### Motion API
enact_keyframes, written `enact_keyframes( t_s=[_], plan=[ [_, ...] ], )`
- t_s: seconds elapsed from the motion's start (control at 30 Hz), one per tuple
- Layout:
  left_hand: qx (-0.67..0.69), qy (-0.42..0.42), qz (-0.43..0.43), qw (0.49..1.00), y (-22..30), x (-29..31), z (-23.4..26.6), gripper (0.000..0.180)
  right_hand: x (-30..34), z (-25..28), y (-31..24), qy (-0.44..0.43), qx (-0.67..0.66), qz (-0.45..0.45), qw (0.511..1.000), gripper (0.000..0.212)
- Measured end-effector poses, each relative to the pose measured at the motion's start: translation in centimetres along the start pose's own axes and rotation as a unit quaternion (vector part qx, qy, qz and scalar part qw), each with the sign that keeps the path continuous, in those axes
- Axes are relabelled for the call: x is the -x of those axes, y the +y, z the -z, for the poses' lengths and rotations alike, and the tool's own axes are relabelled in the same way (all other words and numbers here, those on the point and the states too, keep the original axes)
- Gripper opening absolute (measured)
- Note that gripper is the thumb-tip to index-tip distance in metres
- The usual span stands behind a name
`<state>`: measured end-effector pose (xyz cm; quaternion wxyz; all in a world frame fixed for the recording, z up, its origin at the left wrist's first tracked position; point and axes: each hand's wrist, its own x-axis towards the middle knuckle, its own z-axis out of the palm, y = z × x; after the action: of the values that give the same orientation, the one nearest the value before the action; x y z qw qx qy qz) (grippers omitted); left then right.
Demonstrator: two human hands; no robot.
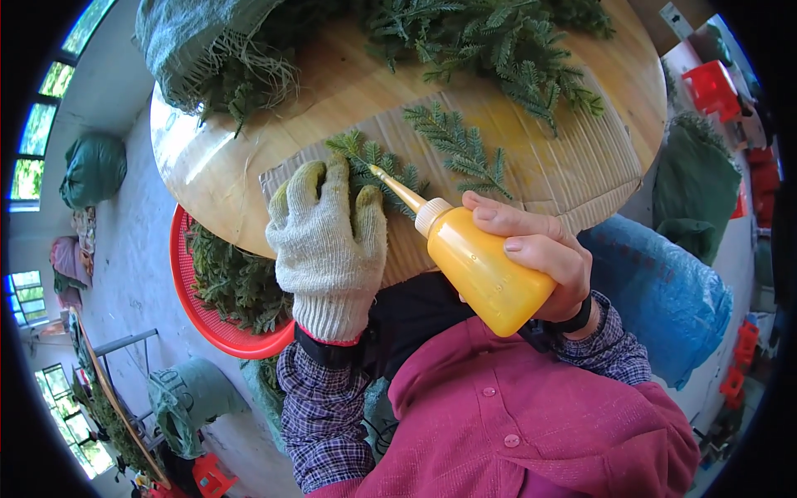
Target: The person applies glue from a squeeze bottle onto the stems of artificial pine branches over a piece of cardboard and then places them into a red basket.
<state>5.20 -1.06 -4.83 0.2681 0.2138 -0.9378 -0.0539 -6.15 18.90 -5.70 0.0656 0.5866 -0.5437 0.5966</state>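
Observation:
My left hand (pixel 328 224), in a whitish knit glove with yellow-green stained fingertips, rests at the near edge of a piece of corrugated cardboard (pixel 573 158). Its forefinger and thumb hold a small green fir sprig (pixel 378 162) against the cardboard. My bare right hand (pixel 544 253) is wrapped round a squeeze bottle (pixel 490 270) of yellow liquid. The bottle is tilted, and its pointed nozzle (pixel 397 187) reaches to the sprig beside my left thumb. A second fir sprig (pixel 461 145) lies on the cardboard just to the right.
Fir branches (pixel 498 41) heap at the far side of the round wooden table (pixel 199 158), beside a pale green woven sack (pixel 195 41). A red basket (pixel 237 340) of greenery stands below left. Blue plastic wrapping (pixel 664 290) sits right. Red stools (pixel 712 90) stand farther off.

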Motion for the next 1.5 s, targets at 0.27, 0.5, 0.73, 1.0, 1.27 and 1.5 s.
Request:
enact_keyframes(
  t_s=[0.27, 0.5, 0.73, 1.0, 1.27, 1.5],
  plan=[
    [-0.008, 0.006, -0.001, 1.0, 0.3, -0.1, 0.1, 0.036, 0.2, 0.5, -0.5, 0.001, -0.008, -0.011, 1.0, 0.048],
    [-0.02, 0.003, 0.003, 1.0, 0.4, -0.2, 0.2, 0.037, 0.6, 0.6, -0.6, 0.009, -0.016, -0.008, 1.0, 0.047],
    [0.003, 0.002, 0.002, 1.0, 0.4, -0.1, 0.2, 0.036, 0.2, 0.5, -0.6, 0.005, -0.006, -0.009, 1.0, 0.048],
    [0.002, -0.001, 0.006, 1.0, 0.5, -0.2, 0.3, 0.035, 0.1, 0.6, -0.8, -0.042, 0.028, -0.023, 0.998, 0.06],
    [0.006, 0.001, 0.008, 1.0, 0.5, -0.2, 0.2, 0.035, 1.0, 0.5, -0.7, -0.001, -0.017, -0.009, 1.0, 0.046],
    [0.004, -0.007, 0.012, 1.0, 0.5, -0.2, 0.3, 0.035, 1.1, 0.8, -1.2, -0.009, -0.018, -0.013, 1.0, 0.046]
  ],
)
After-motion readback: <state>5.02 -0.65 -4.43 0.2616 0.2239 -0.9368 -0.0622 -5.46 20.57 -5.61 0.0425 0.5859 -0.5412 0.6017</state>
